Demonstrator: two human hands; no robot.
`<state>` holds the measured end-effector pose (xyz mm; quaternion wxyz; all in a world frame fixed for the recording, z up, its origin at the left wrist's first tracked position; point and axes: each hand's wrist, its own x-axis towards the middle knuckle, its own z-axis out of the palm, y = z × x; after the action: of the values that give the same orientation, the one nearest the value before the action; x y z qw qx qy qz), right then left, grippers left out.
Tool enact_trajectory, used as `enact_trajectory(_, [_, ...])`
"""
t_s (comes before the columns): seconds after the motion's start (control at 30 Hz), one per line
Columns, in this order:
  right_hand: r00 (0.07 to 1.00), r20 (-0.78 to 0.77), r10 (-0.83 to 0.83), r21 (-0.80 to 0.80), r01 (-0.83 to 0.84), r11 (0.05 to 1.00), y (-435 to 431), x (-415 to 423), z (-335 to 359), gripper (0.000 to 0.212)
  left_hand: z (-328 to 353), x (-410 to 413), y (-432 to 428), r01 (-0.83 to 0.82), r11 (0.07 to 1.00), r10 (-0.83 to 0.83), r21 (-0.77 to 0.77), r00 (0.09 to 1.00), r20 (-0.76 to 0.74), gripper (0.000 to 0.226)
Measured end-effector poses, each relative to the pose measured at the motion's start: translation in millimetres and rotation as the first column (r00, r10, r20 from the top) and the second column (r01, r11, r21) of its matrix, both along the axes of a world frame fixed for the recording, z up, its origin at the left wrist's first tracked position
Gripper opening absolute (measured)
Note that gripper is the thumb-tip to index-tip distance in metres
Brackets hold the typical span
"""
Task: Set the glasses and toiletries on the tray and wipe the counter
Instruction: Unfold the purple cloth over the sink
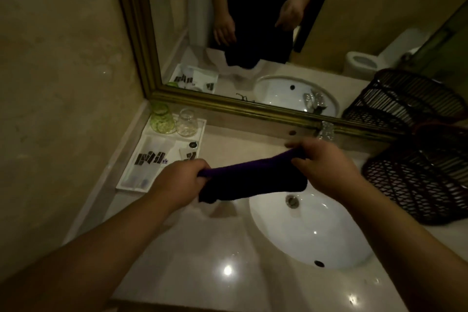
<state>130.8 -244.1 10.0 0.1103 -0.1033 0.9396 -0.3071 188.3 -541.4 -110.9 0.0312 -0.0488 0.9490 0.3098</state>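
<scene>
A dark purple cloth (253,180) hangs stretched between my two hands above the counter (202,248), just left of the sink. My left hand (182,177) grips its left end and my right hand (321,162) pinches its right end. On the white tray (126,186) at the back left corner stand a green glass (163,119) and a clear glass (187,123), both upside down. White toiletry packets (152,158) with black labels and a small sachet (188,154) lie on the tray in front of them.
A white oval sink (316,235) is set in the pale counter. A dark woven basket (420,180) stands on the right. A gold-framed mirror (228,106) runs along the back, with a chrome tap (326,130) below it. A wall closes the left side.
</scene>
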Motion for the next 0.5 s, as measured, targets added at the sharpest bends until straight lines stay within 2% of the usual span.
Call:
enact_trajectory(0.07, [0.996,-0.082,0.034,0.29,-0.009,0.957,19,-2,-8,0.025,14,-9,-5,0.016,0.999,-0.017,-0.041,1.0,-0.012,0.01])
enact_trajectory(0.13, [0.992,-0.113,0.048,0.404,0.002,0.915,35,0,-19,0.018,27,-18,-5,0.056,0.992,-0.06,-0.109,0.998,-0.033,0.01])
enact_trajectory(0.23, [0.983,-0.17,0.068,0.454,0.017,0.891,57,5,-35,0.016,41,-28,4,0.139,0.971,-0.149,-0.194,0.988,-0.042,0.014])
enact_trajectory(0.33, [0.981,-0.192,0.017,0.449,0.072,0.891,81,11,-44,0.016,51,-37,23,0.207,0.928,-0.236,-0.31,0.97,-0.058,0.013])
enact_trajectory(0.5, [0.973,-0.22,-0.074,0.454,0.169,0.875,130,20,-47,0.014,54,-51,66,0.283,0.89,-0.318,-0.358,0.947,-0.043,0.01])
